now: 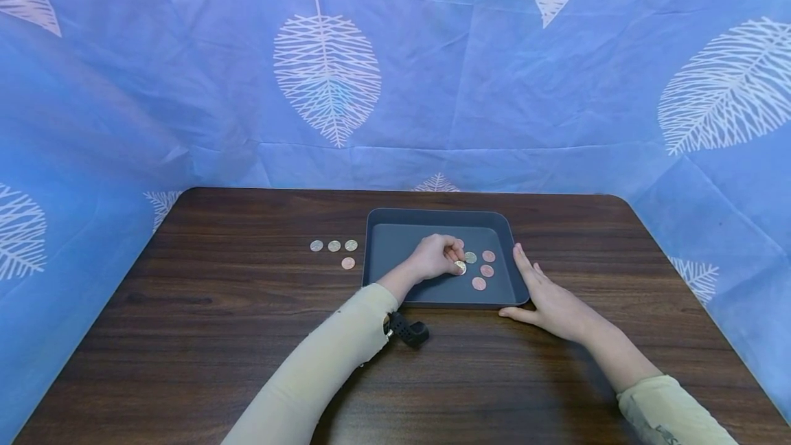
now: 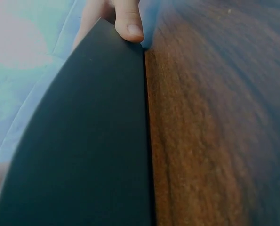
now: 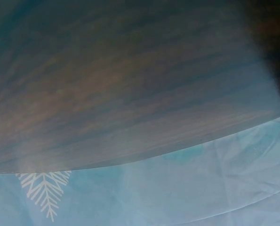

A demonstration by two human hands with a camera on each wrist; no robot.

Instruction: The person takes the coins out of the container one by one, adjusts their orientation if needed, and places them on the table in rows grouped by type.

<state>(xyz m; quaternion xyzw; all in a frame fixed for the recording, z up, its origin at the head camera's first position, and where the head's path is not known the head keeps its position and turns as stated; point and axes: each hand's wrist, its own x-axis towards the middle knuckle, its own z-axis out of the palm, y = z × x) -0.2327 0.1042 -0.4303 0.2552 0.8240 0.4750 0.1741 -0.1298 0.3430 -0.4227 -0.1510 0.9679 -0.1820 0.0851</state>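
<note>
On the dark wooden desk (image 1: 247, 335), seen from the head, the left hand (image 1: 435, 256) pinches a gold coin (image 1: 460, 267) inside the grey tray (image 1: 432, 220), beside four other coins (image 1: 485, 270), while the right hand (image 1: 550, 301) lies flat with relaxed fingers against the tray's right edge; four more coins (image 1: 334, 246) lie left of the tray. From the left wrist, a fingertip (image 2: 129, 23) touches the tray (image 2: 83, 150) beside the desk (image 2: 215, 122); from the right wrist, only desk (image 3: 121, 84) and blue cloth (image 3: 177, 188) show
</note>
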